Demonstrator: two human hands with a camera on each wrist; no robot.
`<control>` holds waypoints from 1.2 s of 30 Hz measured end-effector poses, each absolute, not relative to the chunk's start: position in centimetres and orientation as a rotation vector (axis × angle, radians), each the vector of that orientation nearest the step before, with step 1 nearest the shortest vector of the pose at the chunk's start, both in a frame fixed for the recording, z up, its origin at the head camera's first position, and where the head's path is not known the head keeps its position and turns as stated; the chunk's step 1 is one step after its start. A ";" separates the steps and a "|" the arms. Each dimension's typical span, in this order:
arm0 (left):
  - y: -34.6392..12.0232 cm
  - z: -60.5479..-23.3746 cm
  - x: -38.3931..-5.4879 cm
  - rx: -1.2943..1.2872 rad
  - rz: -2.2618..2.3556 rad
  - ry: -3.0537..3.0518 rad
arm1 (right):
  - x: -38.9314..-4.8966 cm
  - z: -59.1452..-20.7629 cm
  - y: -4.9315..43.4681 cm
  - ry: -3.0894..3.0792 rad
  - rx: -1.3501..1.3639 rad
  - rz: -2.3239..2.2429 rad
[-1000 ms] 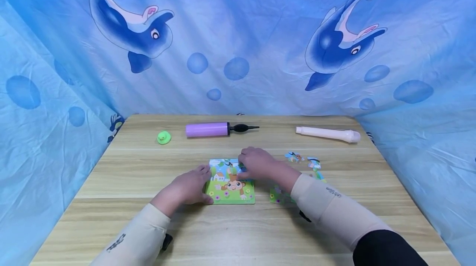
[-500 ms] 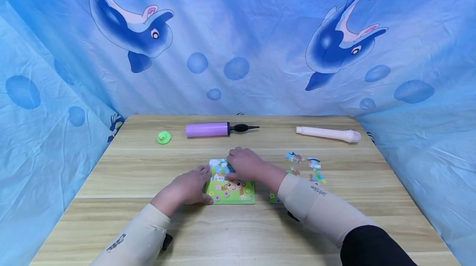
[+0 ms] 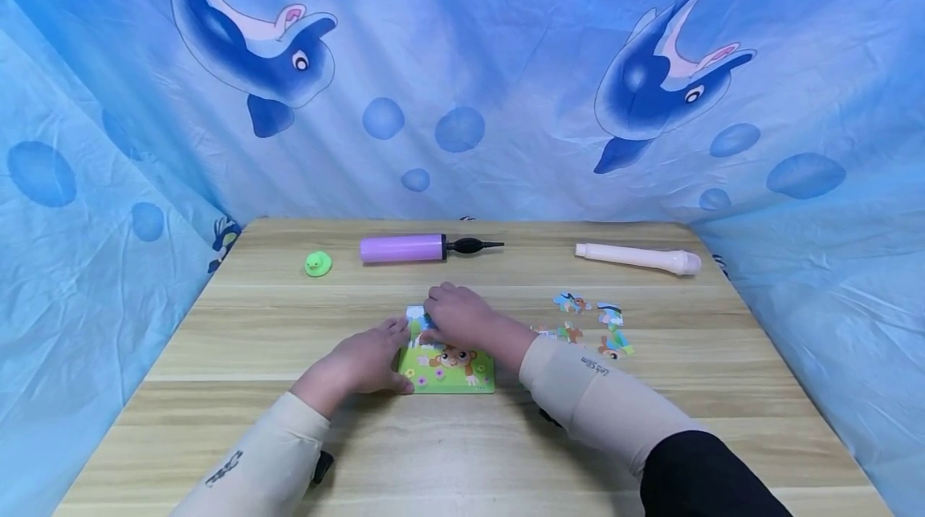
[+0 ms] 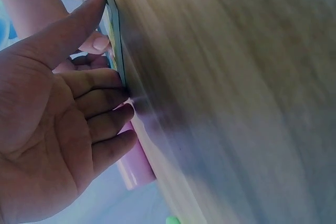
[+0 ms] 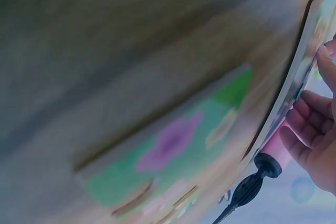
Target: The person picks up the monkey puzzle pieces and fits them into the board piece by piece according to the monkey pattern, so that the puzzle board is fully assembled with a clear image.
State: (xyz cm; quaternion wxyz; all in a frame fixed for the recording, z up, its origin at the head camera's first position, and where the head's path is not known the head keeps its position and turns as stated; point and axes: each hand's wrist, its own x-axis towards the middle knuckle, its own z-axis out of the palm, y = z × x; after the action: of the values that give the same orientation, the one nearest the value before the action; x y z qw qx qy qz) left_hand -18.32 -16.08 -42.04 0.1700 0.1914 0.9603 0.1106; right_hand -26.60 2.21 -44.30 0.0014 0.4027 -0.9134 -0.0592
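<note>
A puzzle board point(image 3: 450, 380) with a cartoon monkey on a green meadow lies flat on the table, its upper part covered by my right hand point(image 3: 460, 318). The right fingers reach over the board's top left area, and in the right wrist view the fingers point(image 5: 310, 124) look loosely bent, with no loose piece visible among them. My left hand point(image 3: 367, 356) braces the board's left edge. In the left wrist view, the left thumb and extended fingers point(image 4: 97, 83) rest along that edge.
Several loose puzzle pieces point(image 3: 611, 340) lie right of the board, some partly behind the right forearm. A purple hand pump point(image 3: 405, 249), a green toy duck point(image 3: 317, 264) and a pale pink wand-like stick point(image 3: 636, 257) line the back of the wooden table point(image 3: 448, 453).
My right hand has slid left across the upper part of the board, uncovering its right side and more loose pieces. The left hand stays at the left edge.
</note>
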 end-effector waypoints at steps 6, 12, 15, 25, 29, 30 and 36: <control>-16.1 -42.2 -18.4 0.525 0.341 2.741 | -26.7 -44.5 1.8 -2.887 1.259 -0.188; -16.1 -42.4 -18.6 0.509 0.365 2.769 | -26.8 -44.6 1.7 -2.872 1.264 -0.177; -16.1 -42.4 -18.6 0.513 0.372 2.775 | -26.8 -44.6 1.8 -2.867 1.274 -0.159; -15.8 -42.3 -18.9 0.535 0.264 2.749 | -26.6 -43.5 3.7 -2.996 1.386 -0.009; -15.8 -42.3 -18.9 0.528 0.246 2.744 | -26.5 -43.1 5.5 -3.010 1.432 0.140; -15.7 -42.2 -18.8 0.519 0.246 2.741 | -26.6 -43.0 6.1 -3.004 1.433 0.174; -15.3 -41.7 -18.7 0.488 0.249 2.730 | -27.8 -42.2 10.7 -2.975 1.311 0.287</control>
State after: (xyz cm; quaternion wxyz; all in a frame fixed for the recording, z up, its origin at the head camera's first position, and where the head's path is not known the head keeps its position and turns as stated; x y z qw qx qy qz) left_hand -18.69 -15.31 -41.71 0.1776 0.1724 0.9649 0.0880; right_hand -27.79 10.74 -42.15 -0.0609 0.4010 -0.9098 0.0879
